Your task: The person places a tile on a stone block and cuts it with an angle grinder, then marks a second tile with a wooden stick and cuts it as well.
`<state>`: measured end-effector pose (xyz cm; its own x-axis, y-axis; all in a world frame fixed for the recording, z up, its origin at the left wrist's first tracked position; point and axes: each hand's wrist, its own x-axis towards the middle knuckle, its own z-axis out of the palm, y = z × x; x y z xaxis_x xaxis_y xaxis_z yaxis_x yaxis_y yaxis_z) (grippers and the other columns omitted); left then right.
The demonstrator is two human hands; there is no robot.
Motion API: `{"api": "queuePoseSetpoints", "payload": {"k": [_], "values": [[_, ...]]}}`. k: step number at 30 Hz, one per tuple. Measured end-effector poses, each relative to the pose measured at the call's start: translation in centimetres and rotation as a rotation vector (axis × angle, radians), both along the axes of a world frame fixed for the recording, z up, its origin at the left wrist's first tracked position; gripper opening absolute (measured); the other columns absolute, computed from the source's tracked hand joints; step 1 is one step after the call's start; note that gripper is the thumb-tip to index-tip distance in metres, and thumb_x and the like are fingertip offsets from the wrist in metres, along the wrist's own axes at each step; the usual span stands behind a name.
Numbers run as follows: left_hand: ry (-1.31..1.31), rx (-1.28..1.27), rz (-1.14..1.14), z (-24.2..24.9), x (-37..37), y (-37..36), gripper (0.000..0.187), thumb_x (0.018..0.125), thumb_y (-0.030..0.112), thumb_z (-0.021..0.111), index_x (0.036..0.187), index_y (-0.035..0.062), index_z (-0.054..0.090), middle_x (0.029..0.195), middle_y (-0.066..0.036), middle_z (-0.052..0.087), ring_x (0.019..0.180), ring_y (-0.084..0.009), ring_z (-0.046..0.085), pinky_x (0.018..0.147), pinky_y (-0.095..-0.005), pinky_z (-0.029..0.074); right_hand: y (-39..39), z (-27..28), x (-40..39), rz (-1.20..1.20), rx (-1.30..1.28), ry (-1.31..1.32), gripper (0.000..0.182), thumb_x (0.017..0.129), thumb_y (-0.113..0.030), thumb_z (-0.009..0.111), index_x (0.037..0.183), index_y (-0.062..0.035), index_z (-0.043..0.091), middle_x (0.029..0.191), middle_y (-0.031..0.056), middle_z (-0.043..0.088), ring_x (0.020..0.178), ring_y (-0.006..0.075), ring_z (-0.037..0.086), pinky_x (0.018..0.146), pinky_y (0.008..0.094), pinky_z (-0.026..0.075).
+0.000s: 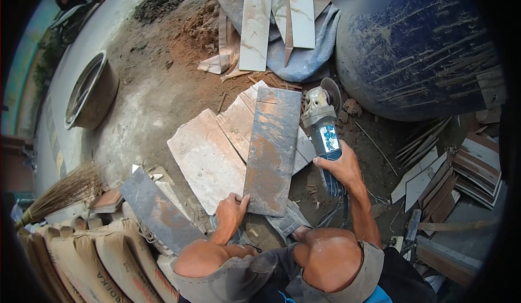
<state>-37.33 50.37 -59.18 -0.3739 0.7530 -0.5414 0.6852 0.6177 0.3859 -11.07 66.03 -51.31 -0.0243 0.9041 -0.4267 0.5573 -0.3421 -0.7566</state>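
Note:
My right hand (343,164) is wrapped round the blue body of an angle grinder (324,135), whose disc (330,93) points away from me. The grinder is just right of a long dark grey tile (273,151) with rusty smears. At that tile's lower left corner, my left hand (232,212) has its fingers closed on the edge, thumb toward the tile. Beneath the grey tile lie pale, dusty slabs (209,159) on the ground. Another dark grey tile (157,208) leans to the left of my left hand.
Cement bags (97,257) and a straw broom (62,194) stand at lower left. A round tub (100,94) sits farther left. White tiles (255,32) lie ahead beside a large blue drum (418,48). Stacked tile pieces (477,164) are at right.

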Motion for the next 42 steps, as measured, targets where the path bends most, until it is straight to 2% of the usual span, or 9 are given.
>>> {"api": "queuePoseSetpoints", "payload": {"k": [6, 8, 12, 17, 20, 23, 34, 37, 42], "values": [[-0.529, 0.127, 0.246, -4.7, -1.6, -2.2, 0.039, 0.075, 0.022, 0.076, 0.097, -0.0040, 0.056, 0.072, -0.014, 0.067, 0.063, -0.0195, 0.064, 0.058, -0.0297, 0.050, 0.7, -0.4, -0.6, 0.009, 0.024, 0.020, 0.063, 0.059, -0.030, 0.079, 0.106, 0.0055, 0.056, 0.091, 0.0163, 0.064, 0.081, 0.0226, 0.064, 0.073, 0.0328, 0.050], [-0.922, -0.094, 0.359, -3.1, 0.2, -1.1, 0.044, 0.077, 0.016, 0.075, 0.106, -0.0063, 0.052, 0.075, -0.009, 0.067, 0.064, -0.0124, 0.062, 0.057, -0.0253, 0.050, 0.9, -0.5, -1.0, 0.012, 0.028, 0.023, 0.064, 0.059, -0.030, 0.079, 0.106, 0.0055, 0.056, 0.091, 0.0161, 0.064, 0.081, 0.0228, 0.064, 0.073, 0.0331, 0.050], [-1.076, -0.107, 0.052, -3.6, 3.1, 0.4, 0.025, 0.085, 0.015, 0.066, 0.100, -0.0038, 0.058, 0.074, -0.004, 0.064, 0.068, -0.0089, 0.060, 0.063, -0.0225, 0.049, 2.4, -1.0, -2.3, 0.025, 0.045, 0.020, 0.065, 0.059, -0.032, 0.078, 0.106, 0.0062, 0.055, 0.089, 0.0165, 0.063, 0.082, 0.0241, 0.064, 0.073, 0.0336, 0.050], [-1.038, -0.082, 0.016, -4.9, 5.5, 1.8, 0.018, 0.093, 0.016, 0.054, 0.091, -0.0012, 0.058, 0.082, -0.002, 0.060, 0.075, -0.0078, 0.057, 0.067, -0.0217, 0.049, 4.0, -2.0, -4.7, 0.056, 0.045, 0.013, 0.068, 0.058, -0.035, 0.076, 0.107, 0.0071, 0.054, 0.094, 0.0208, 0.063, 0.085, 0.0283, 0.063, 0.075, 0.0353, 0.050], [-1.119, -0.079, 0.175, -6.0, 6.2, 1.8, 0.017, 0.094, 0.016, 0.054, 0.090, -0.0007, 0.055, 0.079, 0.000, 0.058, 0.075, -0.0080, 0.057, 0.069, -0.0212, 0.049, 4.9, -2.1, -6.4, 0.062, 0.067, 0.039, 0.069, 0.058, -0.035, 0.074, 0.107, 0.0087, 0.053, 0.095, 0.0244, 0.063, 0.087, 0.0327, 0.063, 0.079, 0.0377, 0.050], [-1.120, -0.056, 0.115, -7.3, 6.5, 1.9, 0.018, 0.094, 0.016, 0.053, 0.092, -0.0016, 0.055, 0.083, -0.001, 0.058, 0.077, -0.0084, 0.058, 0.071, -0.0216, 0.050, 5.9, -3.8, -8.0, 0.102, 0.121, -0.033, 0.068, 0.058, -0.035, 0.074, 0.104, 0.0100, 0.052, 0.094, 0.0284, 0.062, 0.089, 0.0371, 0.063, 0.079, 0.0406, 0.049], [-1.182, -0.075, 0.113, -7.3, 7.2, 2.7, 0.021, 0.093, 0.017, 0.055, 0.098, -0.0030, 0.056, 0.088, -0.004, 0.061, 0.081, -0.0098, 0.059, 0.075, -0.0233, 0.050, 7.3, -6.1, -11.0, 0.078, 0.050, -0.034, 0.072, 0.058, -0.035, 0.074, 0.108, 0.0103, 0.051, 0.095, 0.0273, 0.062, 0.089, 0.0375, 0.063, 0.078, 0.0414, 0.049], [-1.068, -0.097, 0.214, -6.0, 8.2, 3.1, 0.023, 0.092, 0.019, 0.057, 0.095, -0.0036, 0.059, 0.081, -0.004, 0.062, 0.076, -0.0099, 0.060, 0.072, -0.0231, 0.050, 7.0, -6.1, -11.7, 0.065, 0.075, -0.023, 0.073, 0.059, -0.035, 0.075, 0.110, 0.0112, 0.049, 0.095, 0.0287, 0.062, 0.088, 0.0390, 0.063, 0.078, 0.0416, 0.050], [-0.728, 0.040, -0.009, -8.1, 7.9, 2.3, 0.029, 0.090, 0.026, 0.060, 0.091, -0.0033, 0.063, 0.065, -0.001, 0.059, 0.061, -0.0066, 0.052, 0.058, -0.0228, 0.043, 7.5, -6.7, -12.9, 0.077, 0.097, 0.000, 0.074, 0.059, -0.034, 0.075, 0.111, 0.0119, 0.048, 0.095, 0.0292, 0.062, 0.088, 0.0386, 0.063, 0.078, 0.0418, 0.051]]}}
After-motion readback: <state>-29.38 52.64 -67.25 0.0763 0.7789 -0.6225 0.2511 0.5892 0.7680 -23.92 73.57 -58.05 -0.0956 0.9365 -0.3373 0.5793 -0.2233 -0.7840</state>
